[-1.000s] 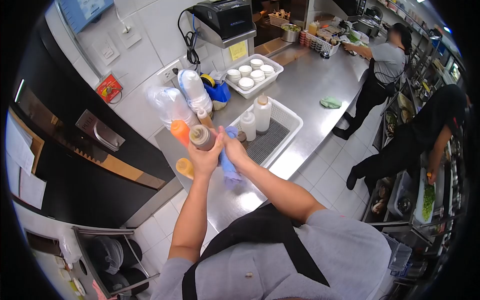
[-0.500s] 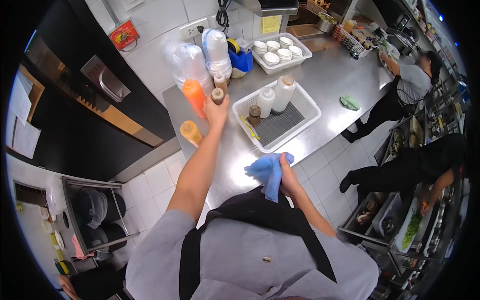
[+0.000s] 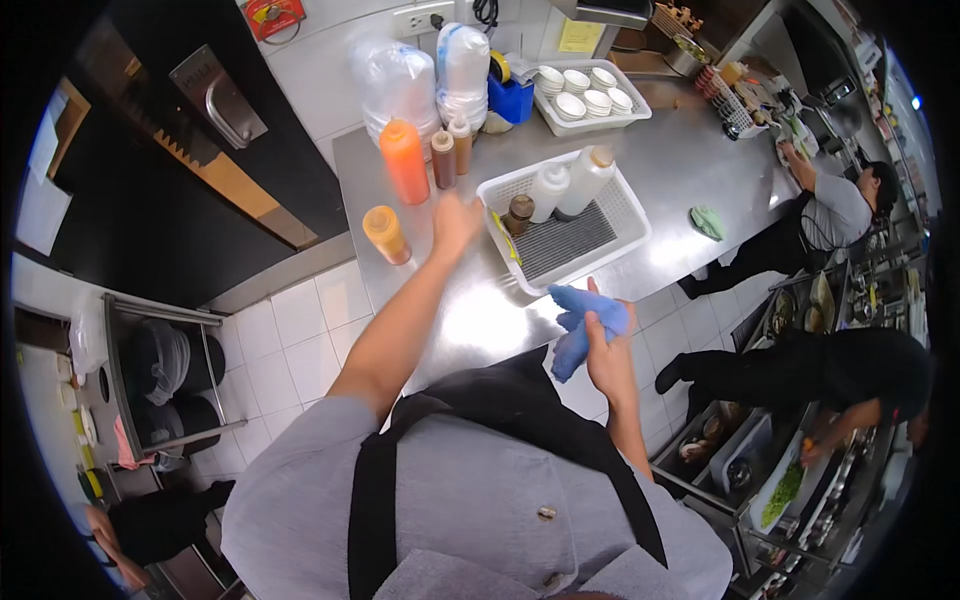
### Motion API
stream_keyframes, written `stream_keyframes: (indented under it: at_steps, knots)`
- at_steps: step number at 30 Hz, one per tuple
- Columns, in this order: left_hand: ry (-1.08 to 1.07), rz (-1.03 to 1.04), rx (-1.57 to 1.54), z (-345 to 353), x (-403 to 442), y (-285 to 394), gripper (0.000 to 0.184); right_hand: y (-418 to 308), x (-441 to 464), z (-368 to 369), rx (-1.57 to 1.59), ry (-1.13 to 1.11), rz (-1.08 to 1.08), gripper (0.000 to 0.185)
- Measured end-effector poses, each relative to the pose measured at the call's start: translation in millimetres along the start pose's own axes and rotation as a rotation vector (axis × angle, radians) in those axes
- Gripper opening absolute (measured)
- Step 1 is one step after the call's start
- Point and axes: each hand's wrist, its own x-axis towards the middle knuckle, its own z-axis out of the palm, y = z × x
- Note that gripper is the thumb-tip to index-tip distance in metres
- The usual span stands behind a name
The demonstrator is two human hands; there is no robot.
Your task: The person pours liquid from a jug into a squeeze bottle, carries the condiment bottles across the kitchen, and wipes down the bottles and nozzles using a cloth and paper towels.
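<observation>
My right hand (image 3: 609, 350) is closed round a crumpled blue cloth (image 3: 580, 325) at the counter's front edge. Blurred by motion, my left hand (image 3: 457, 222) is over the counter, just left of a white basket (image 3: 640, 225); its fingers are smeared. Beyond it stand a dark brown sauce bottle (image 3: 443, 160), a lighter brown bottle (image 3: 460, 148) and a large orange bottle (image 3: 405, 165). A yellow-orange bottle (image 3: 386, 236) stands nearer the left edge. The basket holds two whitish squeeze bottles (image 3: 549, 192) and a small dark jar (image 3: 519, 214) on a ribbed mat.
Wrapped plastic stacks (image 3: 395, 85) and a blue tape dispenser (image 3: 511, 97) stand by the wall. A tray of white cups (image 3: 598, 102) is behind the basket. A green cloth (image 3: 707, 223) lies rightward. People work at the right; another is lower left.
My left hand has let go of the dark brown bottle, now standing beside the orange one, and moved back towards me. My right hand still holds the blue cloth, shifted slightly right.
</observation>
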Motion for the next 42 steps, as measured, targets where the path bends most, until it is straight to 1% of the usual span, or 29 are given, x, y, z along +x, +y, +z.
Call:
stream_keyframes:
  at_steps: [1,3,5,6,7,8,9,10,12,13,15,16,18,19,21,23,24,26,27,28,30,31,33,35,36,38,39,41,42]
  knots:
    - [-0.064,0.081,-0.022,-11,-36,-2,0.037,3,1,-3,0.155,0.011,0.03,0.055]
    - [-0.019,0.19,-0.378,-29,-92,-17,0.037,4,2,-5,0.305,0.007,0.066,0.054]
    - [-0.032,-0.001,-0.572,-60,-138,-30,0.048,-1,4,-5,0.633,0.086,-0.051,0.064]
    - [-0.025,-0.014,-0.572,-71,-141,-43,0.048,2,8,-2,0.685,0.112,-0.105,0.066]
    - [0.114,-0.032,-0.468,-83,-142,-58,0.058,-1,12,1,0.681,0.098,-0.104,0.066]
    - [0.251,-0.052,-0.361,-94,-146,-71,0.069,-7,14,3,0.866,0.111,-0.005,0.066]
    - [0.379,0.044,-0.312,-94,-134,-89,0.076,-14,17,7,1.048,0.123,0.099,0.066]
    - [0.508,0.142,-0.257,-92,-110,-102,0.083,-26,23,11,1.043,0.103,0.1,0.066]
    - [0.527,0.224,-0.132,-105,-76,-98,0.086,-60,38,19,1.242,-0.025,0.051,0.067]
    - [0.542,0.216,-0.127,-107,-62,-99,0.086,-75,45,25,1.239,-0.044,0.047,0.067]
    - [0.138,0.123,-0.402,-108,-45,-102,0.087,-100,58,35,1.28,-0.079,-0.048,0.074]
    - [0.156,0.115,-0.405,-113,-45,-104,0.087,-109,64,42,1.273,-0.098,-0.052,0.074]
    - [0.069,0.01,-0.568,-124,-41,-103,0.07,-125,78,56,1.177,-0.102,-0.156,0.078]
    - [0.091,0.016,-0.567,-134,-45,-92,0.07,-135,81,62,1.134,-0.174,-0.21,0.079]
    - [0.129,0.121,-0.854,-155,-71,-71,0.051,-154,82,85,0.991,-0.239,-0.353,0.079]
    - [0.187,0.191,-0.94,-175,-99,-30,0.044,-157,83,124,0.523,-0.427,-0.44,0.078]
    - [0.237,0.268,-1.033,-182,-111,-14,0.038,-162,84,137,0.426,-0.533,-0.5,0.079]
    - [0.299,0.229,-0.97,-206,-128,-1,0.039,-177,91,157,0.397,-0.814,-0.615,0.088]
    - [0.358,0.199,-0.924,-223,-132,3,0.039,-185,90,161,0.366,-0.888,-0.76,0.096]
    - [0.393,0.228,-0.917,-236,-140,4,0.039,-193,89,162,0.273,-0.823,-1.046,0.099]
    - [0.488,0.166,-0.897,-257,-160,9,0.039,-200,76,162,0.219,-0.796,-1.398,0.106]
    - [0.528,0.148,-0.921,-263,-170,10,0.039,-199,70,159,0.331,-0.896,-1.31,0.111]
    - [0.641,0.134,-0.953,-266,-193,23,0.039,-196,66,150,0.447,-1.083,-1.263,0.117]
    - [0.804,0.134,-0.925,-261,-218,37,0.039,-198,65,141,0.208,-1.013,-1.426,0.118]
    - [0.849,0.119,-0.927,-257,-229,40,0.04,-205,65,134,0.228,-1.081,-1.476,0.118]
    - [0.942,0.098,-0.914,-248,-255,50,0.041,-211,65,116,0.261,-1.453,-1.249,0.117]
    - [0.948,0.068,-0.869,-244,-266,58,0.042,-206,65,117,0.265,-1.492,-1.272,0.117]
    - [0.963,0.03,-0.817,-227,-274,77,0.043,-189,73,118,0.677,-1.75,-0.517,0.113]
    - [0.963,0.043,-0.723,-215,-277,88,0.044,-179,62,115,0.723,-1.624,-0.62,0.098]
